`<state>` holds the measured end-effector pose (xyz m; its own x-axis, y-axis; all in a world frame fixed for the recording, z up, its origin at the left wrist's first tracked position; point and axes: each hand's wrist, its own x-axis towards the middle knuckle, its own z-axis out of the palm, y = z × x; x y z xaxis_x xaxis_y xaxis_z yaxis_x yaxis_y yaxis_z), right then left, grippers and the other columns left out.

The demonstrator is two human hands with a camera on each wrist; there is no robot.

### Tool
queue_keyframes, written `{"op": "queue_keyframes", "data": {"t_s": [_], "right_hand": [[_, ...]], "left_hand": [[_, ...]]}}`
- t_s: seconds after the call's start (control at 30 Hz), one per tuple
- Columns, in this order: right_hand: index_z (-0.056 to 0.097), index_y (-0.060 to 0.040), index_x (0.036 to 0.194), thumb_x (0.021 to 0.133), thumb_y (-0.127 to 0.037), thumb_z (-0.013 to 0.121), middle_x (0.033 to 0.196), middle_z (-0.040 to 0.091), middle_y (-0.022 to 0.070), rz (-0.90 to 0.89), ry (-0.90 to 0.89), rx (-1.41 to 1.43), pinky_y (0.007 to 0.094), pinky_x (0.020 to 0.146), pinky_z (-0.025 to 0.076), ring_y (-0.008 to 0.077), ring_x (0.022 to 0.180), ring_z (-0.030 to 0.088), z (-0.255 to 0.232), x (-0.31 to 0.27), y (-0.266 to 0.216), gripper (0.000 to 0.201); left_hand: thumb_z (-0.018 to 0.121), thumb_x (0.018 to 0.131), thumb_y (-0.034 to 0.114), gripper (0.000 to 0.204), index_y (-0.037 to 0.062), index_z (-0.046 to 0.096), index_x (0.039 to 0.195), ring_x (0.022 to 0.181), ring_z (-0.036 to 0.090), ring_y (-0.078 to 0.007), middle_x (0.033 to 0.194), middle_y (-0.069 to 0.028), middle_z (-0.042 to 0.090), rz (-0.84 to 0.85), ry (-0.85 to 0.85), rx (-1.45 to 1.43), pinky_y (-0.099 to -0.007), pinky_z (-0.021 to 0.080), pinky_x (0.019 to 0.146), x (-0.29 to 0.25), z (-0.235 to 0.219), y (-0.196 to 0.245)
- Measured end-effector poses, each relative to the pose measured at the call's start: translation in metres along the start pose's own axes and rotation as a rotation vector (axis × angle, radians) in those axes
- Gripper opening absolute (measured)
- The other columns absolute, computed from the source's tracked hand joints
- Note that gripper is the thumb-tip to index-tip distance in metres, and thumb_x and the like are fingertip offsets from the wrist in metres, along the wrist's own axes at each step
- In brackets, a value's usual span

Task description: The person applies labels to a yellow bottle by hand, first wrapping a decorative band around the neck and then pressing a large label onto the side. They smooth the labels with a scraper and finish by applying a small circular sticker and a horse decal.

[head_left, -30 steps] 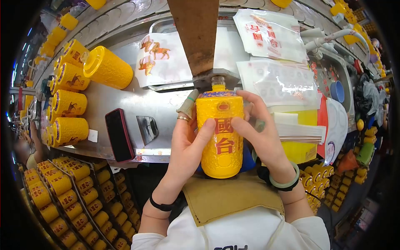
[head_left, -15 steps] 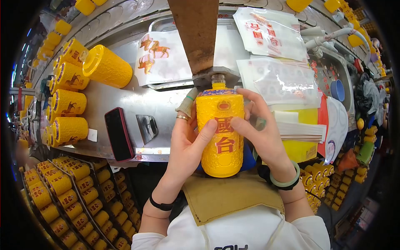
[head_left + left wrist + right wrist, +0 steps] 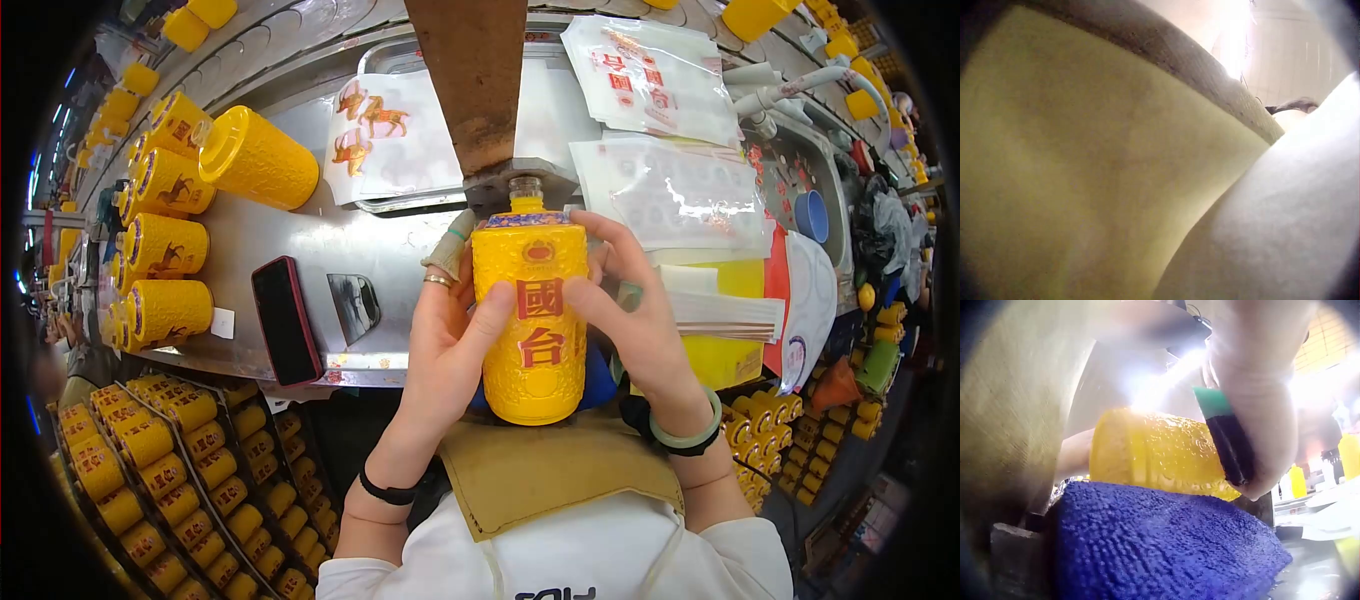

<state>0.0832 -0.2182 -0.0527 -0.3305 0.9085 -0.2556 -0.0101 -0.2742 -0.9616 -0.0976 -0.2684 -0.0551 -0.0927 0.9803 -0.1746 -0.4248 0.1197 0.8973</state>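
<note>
A yellow embossed bottle (image 3: 535, 390) with red characters and a clear glass neck lies front face up between both hands in the head view. My left hand (image 3: 445, 335) grips its left side, thumb on the front, with a pale cover on one finger. On the other side my right hand (image 3: 635, 320) grips it, its thumb beside the upper character. A green-and-black flat piece (image 3: 1227, 434) sits against the right hand's fingers in the right wrist view. Under the bottle is a blue towel (image 3: 1166, 544). The left wrist view shows mostly apron (image 3: 1085, 156) and white sleeve.
A brown post (image 3: 470, 90) stands just beyond the bottle's neck. Decal sheets (image 3: 660, 85) lie at the back right, near a sink (image 3: 835, 170). Left are several yellow bottles (image 3: 260, 160), a phone (image 3: 285, 320) and a small metal plate (image 3: 353, 308). Racked bottles (image 3: 160, 470) fill the lower left.
The right thumb has shifted slightly to the right, baring more of the upper red character. The bottle has turned a little in the hands; both hands keep their hold.
</note>
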Motion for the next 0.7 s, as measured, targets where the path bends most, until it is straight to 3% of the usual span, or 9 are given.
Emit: {"op": "queue_keyframes", "data": {"t_s": [0.63, 0.7], "right_hand": [[0.050, -0.0045, 0.146, 0.094, -0.019, 0.078, 0.086, 0.045, -0.0052, -0.037, -0.008, -0.049, 0.0208, 0.074, 0.039, 0.0054, 0.082, 0.044, -0.0005, 0.0007, 0.0026, 0.061], [0.049, -0.0041, 0.147, 0.095, -0.018, 0.077, 0.086, 0.046, -0.0049, 0.004, -0.001, 0.078, 0.0209, 0.076, 0.039, 0.0054, 0.083, 0.046, 0.0005, -0.0002, -0.0002, 0.060]], "left_hand": [[0.061, 0.104, 0.008, 0.069, -0.0016, 0.022, 0.161, 0.141, 0.046, -0.0232, 0.154, -0.0166, 0.045, -0.004, -0.009, 0.024, -0.0377, 0.039, 0.117, -0.0011, 0.0006, -0.0004], [0.060, 0.105, 0.010, 0.069, -0.0018, 0.022, 0.161, 0.142, 0.046, -0.0233, 0.154, -0.0166, 0.045, -0.018, -0.006, -0.024, -0.0380, 0.039, 0.117, -0.0009, -0.0002, -0.0004]]}}
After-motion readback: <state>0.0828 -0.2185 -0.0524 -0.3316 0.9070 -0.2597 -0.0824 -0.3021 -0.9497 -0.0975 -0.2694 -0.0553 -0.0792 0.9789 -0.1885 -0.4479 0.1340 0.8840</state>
